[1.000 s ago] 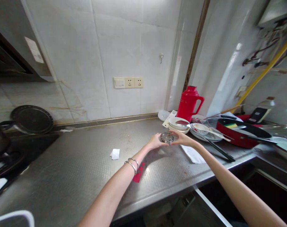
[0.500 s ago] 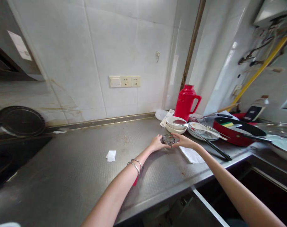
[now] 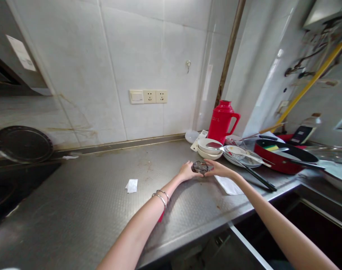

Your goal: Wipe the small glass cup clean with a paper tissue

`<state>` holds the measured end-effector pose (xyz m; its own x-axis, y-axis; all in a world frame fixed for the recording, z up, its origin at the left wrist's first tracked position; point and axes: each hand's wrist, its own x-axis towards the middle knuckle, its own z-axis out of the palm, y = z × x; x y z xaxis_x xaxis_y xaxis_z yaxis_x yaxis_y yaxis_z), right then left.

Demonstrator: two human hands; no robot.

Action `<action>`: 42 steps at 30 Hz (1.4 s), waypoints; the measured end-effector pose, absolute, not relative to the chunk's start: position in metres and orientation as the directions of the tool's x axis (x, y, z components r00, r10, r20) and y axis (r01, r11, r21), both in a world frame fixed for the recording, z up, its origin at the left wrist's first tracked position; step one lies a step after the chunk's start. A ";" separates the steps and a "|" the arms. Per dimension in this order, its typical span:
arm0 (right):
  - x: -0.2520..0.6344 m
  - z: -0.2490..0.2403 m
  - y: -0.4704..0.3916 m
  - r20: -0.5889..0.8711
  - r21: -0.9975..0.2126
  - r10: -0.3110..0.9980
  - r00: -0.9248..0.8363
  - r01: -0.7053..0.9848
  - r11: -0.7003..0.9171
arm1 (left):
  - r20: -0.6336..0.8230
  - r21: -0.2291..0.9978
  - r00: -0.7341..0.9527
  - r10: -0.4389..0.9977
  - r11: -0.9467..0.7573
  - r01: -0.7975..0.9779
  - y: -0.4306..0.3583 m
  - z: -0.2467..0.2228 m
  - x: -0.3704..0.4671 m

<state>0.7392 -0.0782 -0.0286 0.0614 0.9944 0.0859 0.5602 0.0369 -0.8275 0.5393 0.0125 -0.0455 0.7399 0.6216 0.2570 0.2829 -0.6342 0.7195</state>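
My left hand (image 3: 187,171) and my right hand (image 3: 217,168) face each other above the steel counter, fingers curled round opposite sides of a small, round, shiny dark-grey piece (image 3: 200,167). It looks like glass or metal, but I cannot make out its exact kind. Two silver bangles circle my left wrist. A bit of something red (image 3: 161,216) shows from under that forearm, mostly hidden. Close to my right hand lies a white sheet (image 3: 229,185), and just behind the hands are stacked white bowls (image 3: 209,153).
A red thermos flask (image 3: 222,122) stands by the back wall. To the right are plates with utensils, a black-handled tool (image 3: 261,179), a red pan (image 3: 280,165) and a sink (image 3: 308,213). Folded white paper (image 3: 131,186) lies left of my hands; a black round lid (image 3: 23,144) leans far left.
The held piece has tilted slightly between my fingers, its outline now flatter and more angular. Both hands stay in nearly the same place; the view has shifted a little.
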 end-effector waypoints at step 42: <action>0.742 0.002 -0.067 0.262 -0.738 0.958 0.114 0.663 0.123 | 0.272 0.674 0.633 0.725 -0.613 0.412 0.026 -0.033 0.500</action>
